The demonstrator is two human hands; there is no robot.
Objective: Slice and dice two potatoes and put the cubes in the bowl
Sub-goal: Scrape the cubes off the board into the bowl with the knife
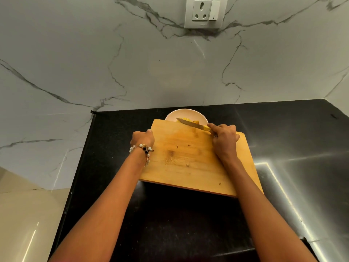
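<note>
A wooden cutting board [190, 157] is lifted off the black counter, its far edge tilted over a pale bowl [171, 115]. Yellow potato cubes [188, 120] lie in the bowl, partly hidden by the board's edge. My left hand [142, 138], with a bead bracelet at the wrist, grips the board's left edge. My right hand [223, 138] is closed on the yellow handle of a knife [190, 124], whose blade points left across the board's far edge above the bowl. Only small scraps and wet marks remain on the board's surface.
The black counter [292, 138] runs to a marble-patterned wall [132, 63] right behind the bowl. A white wall socket [205, 12] sits high above. The counter's left edge drops to a beige floor [24, 214].
</note>
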